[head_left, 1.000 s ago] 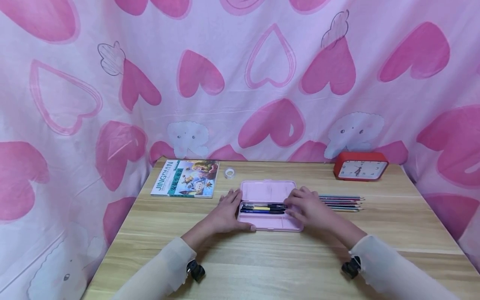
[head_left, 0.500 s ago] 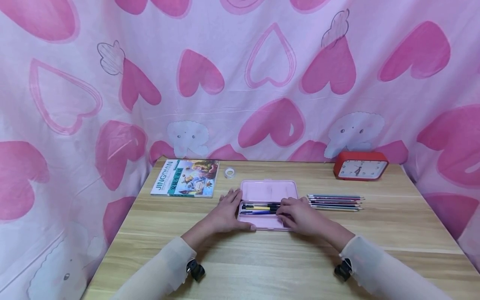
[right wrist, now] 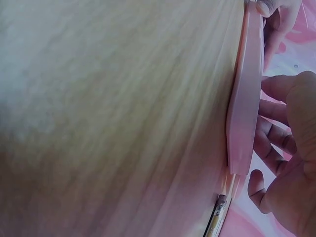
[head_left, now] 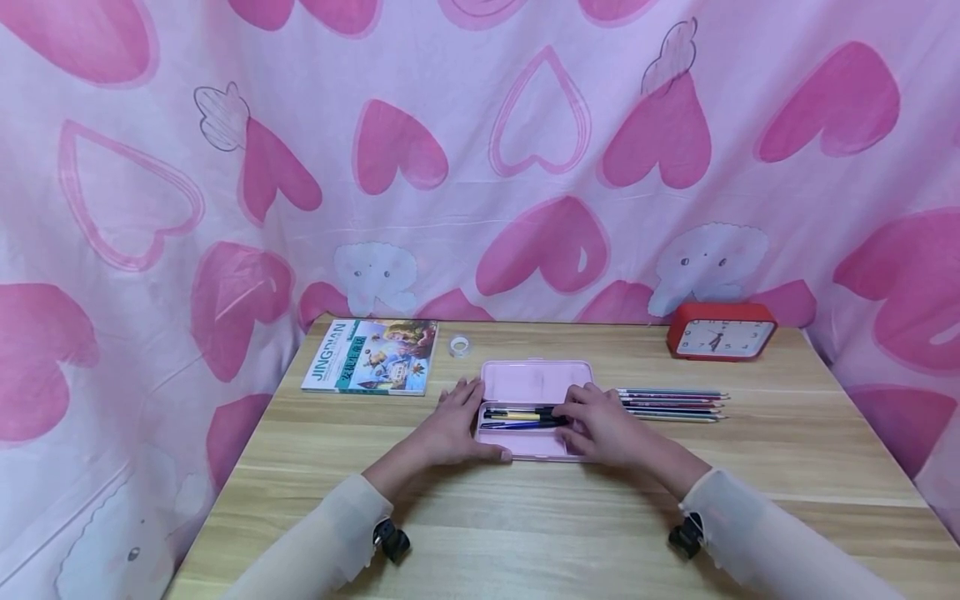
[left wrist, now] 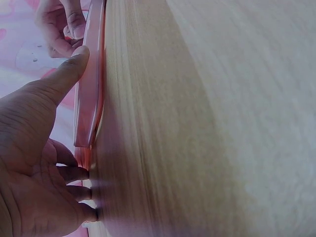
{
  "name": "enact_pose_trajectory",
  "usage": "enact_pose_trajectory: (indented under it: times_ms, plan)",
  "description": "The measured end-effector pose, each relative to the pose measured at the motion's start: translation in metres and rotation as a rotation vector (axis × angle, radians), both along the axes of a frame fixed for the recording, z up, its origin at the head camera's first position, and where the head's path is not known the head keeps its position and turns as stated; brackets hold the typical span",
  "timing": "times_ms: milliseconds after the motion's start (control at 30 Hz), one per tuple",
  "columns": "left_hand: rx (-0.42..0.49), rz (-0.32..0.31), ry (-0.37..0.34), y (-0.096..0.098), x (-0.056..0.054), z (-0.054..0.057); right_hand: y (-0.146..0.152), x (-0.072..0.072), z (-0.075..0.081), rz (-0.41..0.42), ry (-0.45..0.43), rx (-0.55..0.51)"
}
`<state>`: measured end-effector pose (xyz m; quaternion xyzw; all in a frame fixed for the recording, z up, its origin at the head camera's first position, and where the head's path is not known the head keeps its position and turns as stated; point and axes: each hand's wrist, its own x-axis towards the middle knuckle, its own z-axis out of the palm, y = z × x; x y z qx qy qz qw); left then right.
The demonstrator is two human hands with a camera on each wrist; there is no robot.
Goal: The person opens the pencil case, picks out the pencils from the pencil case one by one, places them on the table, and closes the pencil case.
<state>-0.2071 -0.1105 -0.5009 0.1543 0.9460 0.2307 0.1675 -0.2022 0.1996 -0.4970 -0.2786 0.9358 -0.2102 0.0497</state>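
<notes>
A pink pencil case [head_left: 537, 382] lies open on the table, its lid folded back. Several pens [head_left: 517, 415], black, yellow and blue, lie along its rear compartment. My left hand [head_left: 450, 423] rests at the case's left end, thumb against the front wall and fingers stretched past the left side, as the left wrist view also shows. My right hand [head_left: 603, 421] reaches in from the right with bent fingers and thumb about the right ends of the pens. In the right wrist view the case wall hides its fingertips.
Several pencils [head_left: 675, 404] lie side by side just right of the case. A red alarm clock [head_left: 722, 333] stands at the back right. A picture book [head_left: 371, 357] and a tape roll [head_left: 459, 345] lie at the back left. A heart-patterned curtain [head_left: 540, 150] hangs behind the table.
My right hand has shifted left and inward from the case's right end onto the pens, then lifted its fingers slightly. The left hand and the case have stayed in place.
</notes>
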Motion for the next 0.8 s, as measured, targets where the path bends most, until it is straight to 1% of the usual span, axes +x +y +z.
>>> enact_pose_trajectory:
  times_ms: [133, 233, 300, 400, 500, 633, 800]
  plan:
    - [0.006, 0.001, 0.0, 0.0, 0.0, 0.0, 0.006, -0.009, 0.0, -0.017, 0.056, -0.081]
    - [0.015, 0.003, -0.002, 0.001, 0.0, 0.0, 0.014, -0.021, -0.002, -0.06, 0.121, -0.136]
    - [0.018, 0.002, -0.004, 0.001, 0.001, 0.0, 0.02, -0.03, -0.005, -0.11, 0.124, -0.141]
    - [0.019, -0.001, -0.005, 0.001, 0.001, 0.0, 0.028, -0.042, -0.008, -0.176, 0.077, -0.121]
    - [0.018, 0.0, -0.004, 0.001, 0.001, 0.001, 0.032, -0.05, -0.008, -0.224, -0.013, -0.109]
    - [0.024, 0.004, -0.004, 0.001, 0.001, 0.002, 0.032, -0.057, -0.006, -0.238, -0.077, -0.119]
    - [0.021, 0.006, -0.001, 0.001, 0.001, 0.001, 0.029, -0.062, -0.005, -0.242, -0.114, -0.137]
